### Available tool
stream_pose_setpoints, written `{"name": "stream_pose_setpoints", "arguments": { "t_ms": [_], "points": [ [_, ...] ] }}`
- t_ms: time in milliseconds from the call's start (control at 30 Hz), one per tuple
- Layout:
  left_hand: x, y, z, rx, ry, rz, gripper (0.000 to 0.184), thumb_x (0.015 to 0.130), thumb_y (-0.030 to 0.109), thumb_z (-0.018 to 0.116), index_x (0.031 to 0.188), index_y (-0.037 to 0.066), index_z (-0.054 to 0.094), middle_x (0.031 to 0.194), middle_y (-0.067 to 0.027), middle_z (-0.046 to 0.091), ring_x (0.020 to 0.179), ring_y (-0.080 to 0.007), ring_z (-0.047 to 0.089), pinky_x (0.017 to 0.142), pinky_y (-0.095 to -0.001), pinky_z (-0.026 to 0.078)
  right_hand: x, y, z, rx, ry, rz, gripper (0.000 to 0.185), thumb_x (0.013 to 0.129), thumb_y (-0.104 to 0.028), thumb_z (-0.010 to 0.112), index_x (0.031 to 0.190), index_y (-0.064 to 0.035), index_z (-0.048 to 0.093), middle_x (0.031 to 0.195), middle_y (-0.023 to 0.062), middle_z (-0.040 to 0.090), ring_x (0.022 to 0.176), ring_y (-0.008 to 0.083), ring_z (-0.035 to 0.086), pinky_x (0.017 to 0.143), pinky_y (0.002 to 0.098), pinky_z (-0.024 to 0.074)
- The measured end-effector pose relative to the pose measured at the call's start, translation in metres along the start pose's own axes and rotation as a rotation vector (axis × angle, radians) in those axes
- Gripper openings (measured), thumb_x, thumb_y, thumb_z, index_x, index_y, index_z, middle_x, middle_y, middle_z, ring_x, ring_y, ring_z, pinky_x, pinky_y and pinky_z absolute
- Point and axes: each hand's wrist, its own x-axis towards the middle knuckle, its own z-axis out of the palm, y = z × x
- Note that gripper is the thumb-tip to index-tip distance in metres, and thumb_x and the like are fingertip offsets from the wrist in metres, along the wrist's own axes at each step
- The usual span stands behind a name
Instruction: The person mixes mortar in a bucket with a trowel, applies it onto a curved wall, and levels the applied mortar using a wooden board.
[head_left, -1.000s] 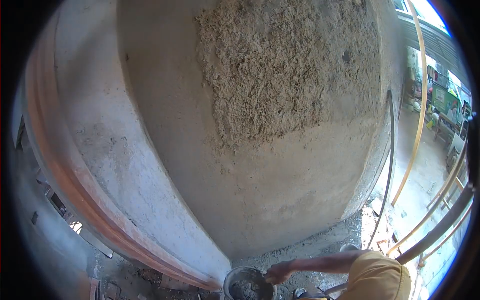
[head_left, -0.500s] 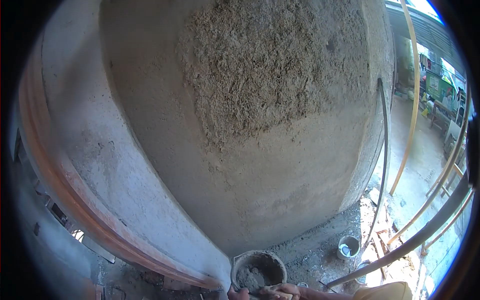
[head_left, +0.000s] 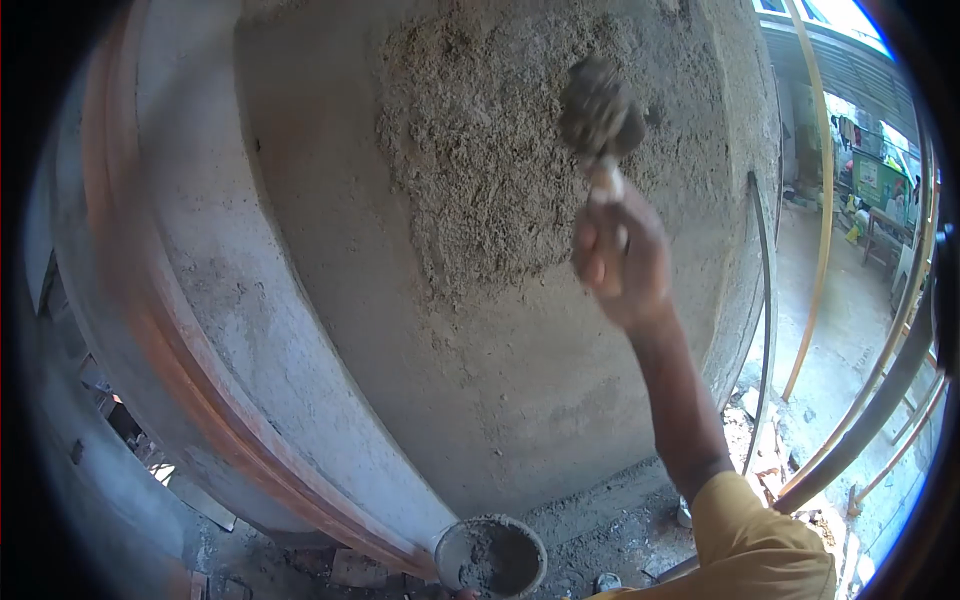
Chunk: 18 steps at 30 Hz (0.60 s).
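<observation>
My right hand is raised in front of the wall, wrapped round the pale handle of a trowel. Grey mortar sits in a lump on the trowel's blade, blurred by motion, before the rough plastered patch. Below, at the foot of the wall, stands a round bucket with wet mortar inside. Only a sliver of my left hand shows at the bucket's near rim; its fingers are hidden.
A white column edge and a reddish band curve down the left. On the right are a dark hose, a bamboo pole and a thick slanting pole. Rubble lies near the wall's base.
Half a second ago both hands were at the bucket. My right hand has since risen to the rough patch with the loaded trowel, while my left hand has dropped mostly out of view.
</observation>
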Motion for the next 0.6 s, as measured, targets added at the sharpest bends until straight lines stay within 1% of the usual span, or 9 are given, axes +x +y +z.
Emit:
{"name": "stream_pose_setpoints", "arguments": {
  "t_ms": [67,100,233,333,433,500,533,567,600],
  "points": [
    [0.004,0.004,0.0,-0.002,0.017,-0.009,0.07,0.083,0.014,0.075,0.146,-0.005,0.052,0.138,-0.0258,0.061,0.125,-0.0378,0.059,0.108,-0.0475,0.046,0.064,-0.042,0.007,-0.519,0.245,-0.355,0.024,0.095,-0.02,0.066,0.111,-0.0018,0.062,0.073,0.0068,0.063,0.049,0.0108,0.058,0.036,0.0245,0.0465],
    [0.007,0.008,0.002,-0.004,0.021,-0.015,0.07,0.083,0.014,0.075,0.146,-0.005,0.052,0.138,-0.0259,0.061,0.125,-0.0379,0.059,0.108,-0.0475,0.046,0.093,-0.063,0.009,-0.711,0.373,-0.562,0.023,0.097,-0.022,0.061,0.107,-0.002,0.064,0.075,0.0091,0.065,0.057,0.0139,0.063,0.045,0.0287,0.0526],
    [0.016,0.014,0.007,-0.007,0.043,-0.032,0.07,0.083,0.014,0.075,0.146,-0.005,0.052,0.139,-0.0261,0.06,0.125,-0.0381,0.058,0.108,-0.0475,0.046,0.204,-0.142,-0.024,-1.248,0.963,-1.185,0.04,0.096,-0.022,0.066,0.13,-0.002,0.062,0.108,0.0253,0.071,0.082,0.0394,0.071,0.072,0.0498,0.0561],
    [0.022,0.021,0.008,-0.016,0.061,-0.047,0.07,0.082,0.013,0.075,0.146,-0.005,0.052,0.139,-0.0262,0.06,0.126,-0.0384,0.058,0.109,-0.0475,0.046,0.23,-0.151,-0.02,-1.359,1.176,-1.129,0.029,0.092,-0.026,0.061,0.109,-0.0034,0.064,0.084,0.0163,0.072,0.073,0.0293,0.072,0.072,0.0484,0.0575],
    [0.018,0.02,0.002,-0.016,0.078,-0.069,0.071,0.082,0.013,0.076,0.146,-0.005,0.051,0.139,-0.0263,0.06,0.126,-0.0386,0.058,0.109,-0.0475,0.046,0.302,-0.092,-0.048,-1.314,0.878,-1.173,0.031,0.091,-0.023,0.054,0.112,-0.0035,0.066,0.095,0.0175,0.073,0.077,0.0308,0.071,0.072,0.0445,0.0574],
    [0.01,0.015,-0.004,-0.004,0.092,-0.076,0.071,0.082,0.013,0.076,0.146,-0.005,0.051,0.14,-0.0264,0.06,0.127,-0.0387,0.058,0.109,-0.0475,0.046,0.322,-0.032,-0.028,-1.661,0.319,-0.167,0.031,0.098,-0.014,0.044,0.115,-0.0035,0.068,0.087,0.0148,0.072,0.067,0.0214,0.067,0.061,0.0394,0.0564],
    [0.006,0.013,-0.006,0.007,0.094,-0.071,0.071,0.082,0.013,0.076,0.146,-0.005,0.051,0.14,-0.0265,0.06,0.127,-0.0388,0.058,0.109,-0.0475,0.046,0.296,0.01,-0.018,-1.839,-0.153,-0.161,0.037,0.102,-0.013,0.04,0.126,-0.0035,0.066,0.086,0.0146,0.074,0.058,0.0188,0.063,0.055,0.0346,0.0556],
    [0.004,0.011,-0.01,0.013,0.106,-0.06,0.071,0.082,0.013,0.076,0.146,-0.005,0.051,0.14,-0.0265,0.06,0.127,-0.0389,0.058,0.11,-0.0475,0.046,0.243,0.065,-0.019,-1.508,-0.321,-0.226,0.044,0.105,-0.016,0.039,0.144,-0.0041,0.057,0.098,0.016,0.078,0.055,0.0183,0.062,0.052,0.0326,0.0556],
    [0.004,0.009,-0.009,0.013,0.108,-0.049,0.071,0.082,0.013,0.076,0.146,-0.005,0.051,0.14,-0.0266,0.06,0.127,-0.0389,0.058,0.11,-0.0475,0.045,0.18,0.098,-0.012,-1.366,-0.547,-0.179,0.046,0.104,-0.017,0.043,0.147,-0.0051,0.055,0.101,0.016,0.077,0.063,0.0195,0.064,0.059,0.0351,0.0563]
  ]
}}
